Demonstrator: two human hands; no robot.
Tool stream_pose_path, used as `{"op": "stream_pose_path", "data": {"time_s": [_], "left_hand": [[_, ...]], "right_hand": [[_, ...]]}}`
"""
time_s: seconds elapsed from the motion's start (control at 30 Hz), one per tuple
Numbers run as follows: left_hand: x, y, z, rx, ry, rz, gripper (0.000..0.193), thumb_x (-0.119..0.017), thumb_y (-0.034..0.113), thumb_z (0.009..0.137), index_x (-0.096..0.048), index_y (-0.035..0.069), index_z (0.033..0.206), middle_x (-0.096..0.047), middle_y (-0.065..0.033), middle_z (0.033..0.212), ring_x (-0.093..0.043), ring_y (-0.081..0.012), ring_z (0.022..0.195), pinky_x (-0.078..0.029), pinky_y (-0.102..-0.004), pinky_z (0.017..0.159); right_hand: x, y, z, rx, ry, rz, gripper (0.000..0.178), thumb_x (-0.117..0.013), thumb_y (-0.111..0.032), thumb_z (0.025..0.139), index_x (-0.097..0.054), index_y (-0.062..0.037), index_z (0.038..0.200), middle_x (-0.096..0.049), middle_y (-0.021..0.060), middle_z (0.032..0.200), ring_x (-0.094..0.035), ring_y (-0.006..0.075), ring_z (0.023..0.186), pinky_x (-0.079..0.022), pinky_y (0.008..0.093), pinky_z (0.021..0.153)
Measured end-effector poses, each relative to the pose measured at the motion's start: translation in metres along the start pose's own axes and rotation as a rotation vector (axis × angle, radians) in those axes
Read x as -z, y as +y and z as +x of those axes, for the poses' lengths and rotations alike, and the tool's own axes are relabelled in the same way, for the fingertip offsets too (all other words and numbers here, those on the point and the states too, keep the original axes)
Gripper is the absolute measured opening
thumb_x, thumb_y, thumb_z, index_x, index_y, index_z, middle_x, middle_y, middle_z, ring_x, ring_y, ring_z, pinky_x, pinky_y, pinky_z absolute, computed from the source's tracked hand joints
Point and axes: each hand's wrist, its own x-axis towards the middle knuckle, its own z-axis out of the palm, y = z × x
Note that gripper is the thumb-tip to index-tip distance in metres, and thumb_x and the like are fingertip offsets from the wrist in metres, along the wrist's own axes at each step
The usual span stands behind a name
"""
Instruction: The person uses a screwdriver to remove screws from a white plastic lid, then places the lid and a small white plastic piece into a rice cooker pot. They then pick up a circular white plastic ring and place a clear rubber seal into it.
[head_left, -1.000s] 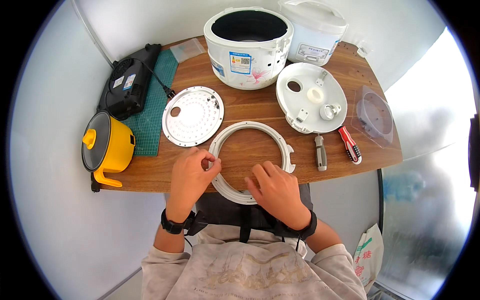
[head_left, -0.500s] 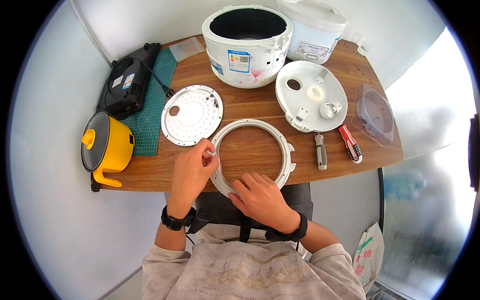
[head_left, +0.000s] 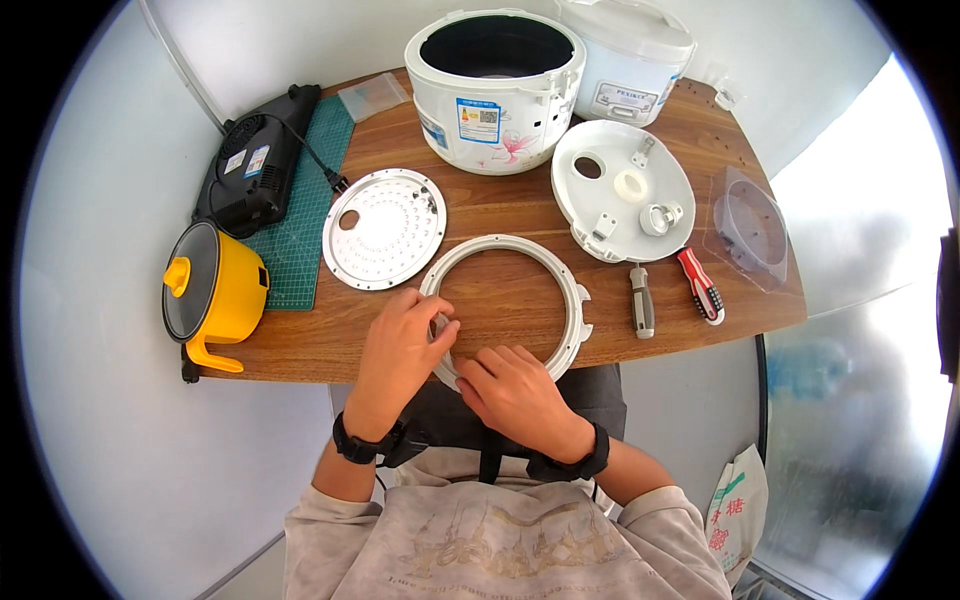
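A white plastic ring (head_left: 572,345) lies flat at the table's near edge, with notched tabs on its right side. My right hand (head_left: 520,398) is closed over its near rim, fingers inside the opening. At the ring's left rim is my left hand (head_left: 402,335), fingers curled and thumb drawn toward them; whatever they pinch is hidden. Beyond it rests a round perforated metal plate (head_left: 385,235) with one larger hole and a few small dark pieces on it. To the right sits a white rice cooker lid shell (head_left: 610,215), inner side up.
Right of the ring lie a grey-handled screwdriver (head_left: 642,305) and a red-and-black one (head_left: 702,290), near a clear plastic tray (head_left: 750,230). Behind stand a white cooker body (head_left: 490,130) and another cooker (head_left: 630,70). Leftward are a yellow pot (head_left: 235,300), black appliance (head_left: 255,170) and green mat (head_left: 300,240).
My left hand has moved right and slightly nearer along the ring's left rim, its fingers now reaching over the opening. The right hand stays at the near rim.
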Motion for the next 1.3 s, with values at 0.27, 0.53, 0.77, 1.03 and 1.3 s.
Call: {"op": "stream_pose_path", "data": {"time_s": [0.27, 0.53, 0.77, 1.03, 1.3], "left_hand": [[0.006, 0.012, 0.005, 0.028, -0.011, 0.144, 0.018, -0.075, 0.017, 0.084, -0.069, 0.012, 0.100, -0.063, -0.0036, 0.078, -0.061, -0.0254, 0.081, -0.050, -0.0398, 0.068], [-0.005, 0.005, 0.001, -0.003, 0.076, 0.109, 0.013, -0.071, 0.012, 0.085, -0.067, 0.009, 0.098, -0.062, -0.0054, 0.074, -0.060, -0.0250, 0.077, -0.049, -0.0392, 0.069], [0.002, 0.001, 0.003, 0.164, -0.016, -0.192, 0.020, -0.068, 0.005, 0.089, -0.064, 0.008, 0.108, -0.059, -0.0040, 0.076, -0.057, -0.0147, 0.065, -0.048, -0.0303, 0.060], [0.005, -0.008, 0.003, 0.203, -0.024, -0.292, 0.027, -0.069, 0.005, 0.090, -0.059, 0.005, 0.115, -0.059, -0.0046, 0.084, -0.057, -0.0127, 0.070, -0.049, -0.0284, 0.065], [0.001, -0.010, 0.000, 0.084, 0.047, -0.265, 0.021, -0.066, 0.002, 0.091, -0.064, 0.004, 0.112, -0.060, -0.0071, 0.088, -0.060, -0.0158, 0.074, -0.050, -0.0292, 0.068]], "right_hand": [[-0.001, 0.001, -0.001, 0.000, -0.004, 0.029, 0.018, -0.074, -0.014, 0.086, -0.065, -0.0075, 0.100, -0.058, 0.0058, 0.084, -0.061, 0.0245, 0.078, -0.048, 0.0364, 0.073], [0.000, 0.002, -0.001, -0.003, -0.016, 0.047, 0.019, -0.074, -0.014, 0.086, -0.065, -0.0073, 0.102, -0.059, 0.0058, 0.085, -0.062, 0.0252, 0.079, -0.049, 0.0364, 0.073], [0.000, 0.001, -0.003, -0.009, -0.007, 0.021, 0.019, -0.074, -0.014, 0.086, -0.067, -0.0076, 0.102, -0.060, 0.0058, 0.085, -0.062, 0.0251, 0.080, -0.047, 0.0358, 0.077], [0.003, 0.006, -0.002, -0.013, 0.004, 0.095, 0.016, -0.071, -0.014, 0.088, -0.066, -0.0066, 0.101, -0.060, 0.0068, 0.087, -0.062, 0.0260, 0.084, -0.045, 0.0374, 0.082], [0.009, 0.012, -0.001, -0.016, -0.010, 0.058, 0.017, -0.072, -0.011, 0.087, -0.067, -0.0058, 0.102, -0.059, 0.0069, 0.089, -0.061, 0.0260, 0.087, -0.044, 0.0393, 0.089]]}}
